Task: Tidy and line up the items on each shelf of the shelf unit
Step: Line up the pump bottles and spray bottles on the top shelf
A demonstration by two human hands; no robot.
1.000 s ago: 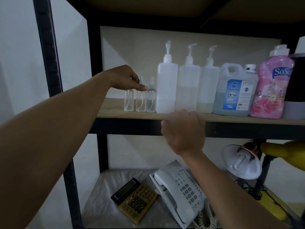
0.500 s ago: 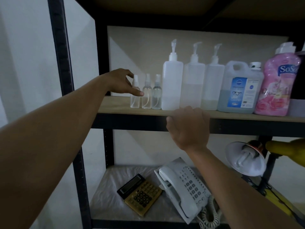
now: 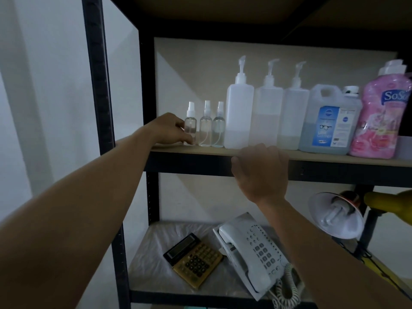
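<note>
Small spray bottle (image 3: 190,124), frame centre-left on upper shelf (image 3: 334,159), was pinched by left hand (image 3: 170,130). Bottles there were lined up. Right hand (image 3: 262,172) was curled over shelf edge. Lower shelf's calculator (image 3: 193,259) and phone (image 3: 252,253) judged unstraightened.

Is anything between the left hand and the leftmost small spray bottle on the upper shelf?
Nothing visible. The left hand is already at the leftmost spray bottle, its fingers against the bottle's left side. The next small spray bottle stands just on the far side, to its right. The right hand rests on the shelf edge, clear of both.
</note>
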